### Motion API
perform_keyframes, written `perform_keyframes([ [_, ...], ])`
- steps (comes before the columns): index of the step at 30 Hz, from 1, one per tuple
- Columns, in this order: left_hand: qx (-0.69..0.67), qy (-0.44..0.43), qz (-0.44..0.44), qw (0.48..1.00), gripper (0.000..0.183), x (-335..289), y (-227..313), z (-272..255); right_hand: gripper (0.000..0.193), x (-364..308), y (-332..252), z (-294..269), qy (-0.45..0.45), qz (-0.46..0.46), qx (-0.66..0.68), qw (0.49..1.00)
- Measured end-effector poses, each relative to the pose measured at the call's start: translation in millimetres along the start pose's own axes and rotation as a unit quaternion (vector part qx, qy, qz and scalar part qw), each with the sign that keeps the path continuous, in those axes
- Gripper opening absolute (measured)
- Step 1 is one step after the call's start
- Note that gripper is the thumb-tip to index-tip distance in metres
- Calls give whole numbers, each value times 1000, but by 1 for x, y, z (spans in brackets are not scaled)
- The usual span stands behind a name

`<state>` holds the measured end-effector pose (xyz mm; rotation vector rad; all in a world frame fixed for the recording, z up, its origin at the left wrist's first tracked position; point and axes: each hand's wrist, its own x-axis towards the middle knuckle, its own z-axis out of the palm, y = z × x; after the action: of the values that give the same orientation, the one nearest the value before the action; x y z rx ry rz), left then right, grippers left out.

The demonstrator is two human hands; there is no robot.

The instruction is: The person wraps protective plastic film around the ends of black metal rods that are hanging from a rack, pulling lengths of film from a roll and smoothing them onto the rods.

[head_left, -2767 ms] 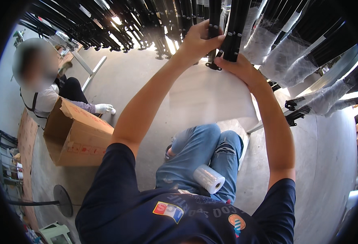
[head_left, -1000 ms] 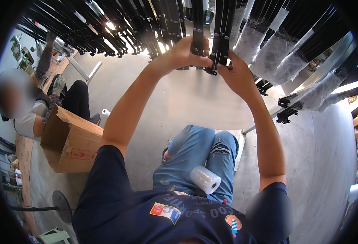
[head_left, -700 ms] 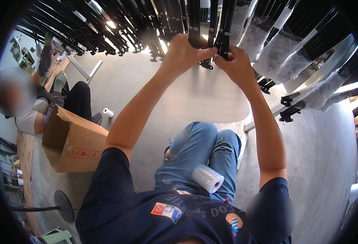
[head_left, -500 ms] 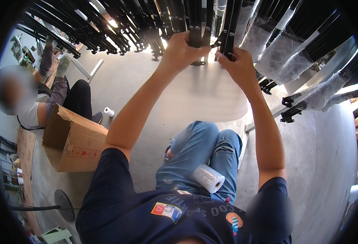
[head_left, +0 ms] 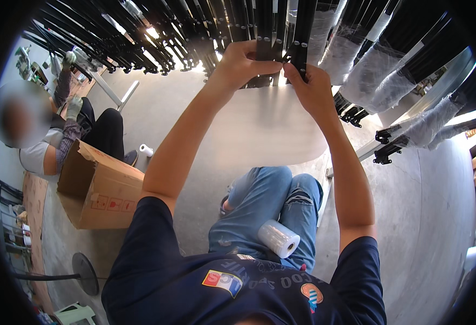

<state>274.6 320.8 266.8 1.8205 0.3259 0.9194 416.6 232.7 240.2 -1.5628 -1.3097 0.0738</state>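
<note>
Both my arms reach up to a row of long black metal bars that run away from me. My left hand is closed round the end of a flat black bar, its thumb pointing right across the underside. My right hand grips the end of the neighbouring black bar between thumb and fingers. The two thumbs nearly meet at a small dark joint between the bars. A roll of clear plastic film lies on my lap.
More black bars hang at left; film-wrapped bars are at right. An open cardboard box stands left, near a seated person wearing gloves. A small white roll and a round black base are on the floor.
The bars in my hands have shifted slightly, and my right thumb has moved left, closer to the left one. The co-worker's gloved hands have moved apart.
</note>
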Motion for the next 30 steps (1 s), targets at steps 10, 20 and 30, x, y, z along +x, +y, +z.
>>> perform_keyframes([
  [10, -37, -77, -38, 996, 23, 1, 5, -15, 34, 4, -3, 4, 23, 7, -46, 999],
  [20, 54, -39, -12, 998, 20, 5, 0, -9, 29, -4, 4, -4, -87, 5, 141, 986],
  [30, 3, -140, 8, 990, 40, 2, 6, -5, 37, -13, -4, -21, -140, 61, 197, 968],
])
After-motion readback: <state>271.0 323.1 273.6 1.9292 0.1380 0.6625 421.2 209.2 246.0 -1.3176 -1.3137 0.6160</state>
